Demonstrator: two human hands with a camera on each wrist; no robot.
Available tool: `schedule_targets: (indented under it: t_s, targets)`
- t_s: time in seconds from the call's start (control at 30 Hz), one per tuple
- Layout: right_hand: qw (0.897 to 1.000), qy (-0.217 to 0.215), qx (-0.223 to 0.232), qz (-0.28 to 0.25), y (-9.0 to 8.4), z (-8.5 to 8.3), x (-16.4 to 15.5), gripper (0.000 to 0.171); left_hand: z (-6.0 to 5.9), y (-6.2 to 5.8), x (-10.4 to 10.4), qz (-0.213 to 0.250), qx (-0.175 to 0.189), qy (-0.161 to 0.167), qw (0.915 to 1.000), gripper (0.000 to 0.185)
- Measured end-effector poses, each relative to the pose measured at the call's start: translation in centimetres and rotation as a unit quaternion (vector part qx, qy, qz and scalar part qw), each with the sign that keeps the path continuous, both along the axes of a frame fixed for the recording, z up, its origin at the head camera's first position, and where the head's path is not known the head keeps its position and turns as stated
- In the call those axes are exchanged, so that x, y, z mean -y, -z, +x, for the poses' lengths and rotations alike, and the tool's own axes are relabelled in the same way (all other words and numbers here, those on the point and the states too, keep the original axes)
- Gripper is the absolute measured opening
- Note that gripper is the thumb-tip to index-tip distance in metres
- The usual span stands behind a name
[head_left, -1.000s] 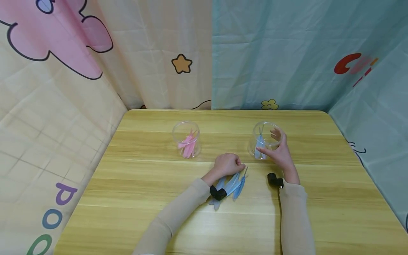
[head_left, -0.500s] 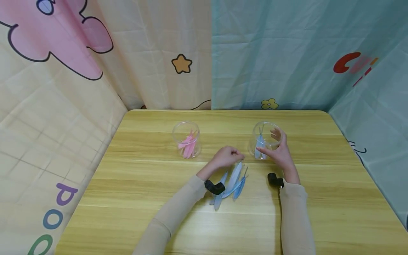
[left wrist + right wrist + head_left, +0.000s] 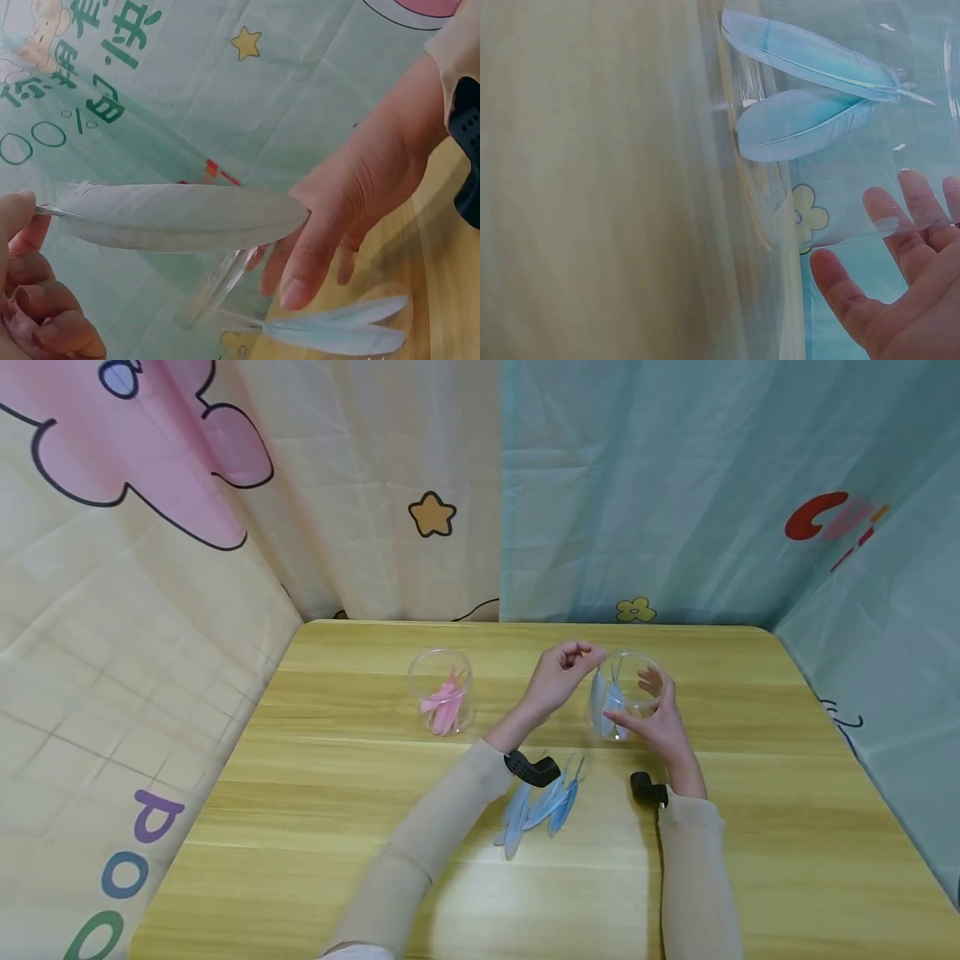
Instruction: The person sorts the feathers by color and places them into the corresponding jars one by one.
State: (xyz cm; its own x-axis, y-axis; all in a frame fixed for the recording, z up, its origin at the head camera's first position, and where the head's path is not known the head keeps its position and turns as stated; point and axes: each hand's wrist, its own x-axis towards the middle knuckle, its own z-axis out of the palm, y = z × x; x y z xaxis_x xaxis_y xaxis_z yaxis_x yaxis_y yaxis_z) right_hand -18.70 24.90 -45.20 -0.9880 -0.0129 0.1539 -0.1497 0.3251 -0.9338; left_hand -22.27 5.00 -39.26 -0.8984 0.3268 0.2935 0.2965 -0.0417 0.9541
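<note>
My left hand pinches a pale feather by its quill, thumb against finger. The feather hangs vane down at the left side of a clear cup, with the fingertips right at the rim. My right hand holds the cup from the right, thumb in front and fingers behind. Inside stand two light blue feathers, quills up, which the right wrist view shows through the clear wall. Several blue feathers lie in a loose pile below my left wrist.
To the left, a second clear cup holds several pink feathers. The wooden table reaches back to printed curtains behind and at both sides. Each wrist bears a black camera.
My left hand has picked a feather out of the pile by its quill and carried it up and right to the cup's rim. My right hand stays at the cup.
</note>
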Motion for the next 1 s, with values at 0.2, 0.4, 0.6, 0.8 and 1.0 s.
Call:
schedule_targets:
  t_s: [0.2, 0.4, 0.6, 0.8, 1.0]
  targets:
    - [1.0, 0.01, -0.012, 0.002, 1.9, -0.9, -0.8, 0.1, -0.5, -0.5, -1.4, 0.104, 0.007, -0.032, 0.994, 0.024]
    - [1.0, 0.017, -0.005, 0.008, 1.9, -0.9, -0.6, 0.1, -1.4, -0.5, -2.3, 0.146, -0.017, -0.08, 0.9859, 0.02]
    - [1.0, 0.015, -0.001, 0.006, 1.4, -0.4, -0.2, 0.099, -2.2, 0.4, -2.8, 0.138, -0.034, -0.102, 0.9845, 0.018]
    - [1.0, 0.006, -0.002, 0.0, -0.2, 0.3, 0.5, 0.097, -2.0, 1.7, -2.4, 0.101, -0.038, -0.06, 0.9923, 0.02]
    - [1.0, 0.015, -0.012, 0.01, 1.8, -1.1, -0.5, 0.101, -0.6, 0.9, 0.0, 0.066, -0.033, -0.032, 0.9968, 0.021]
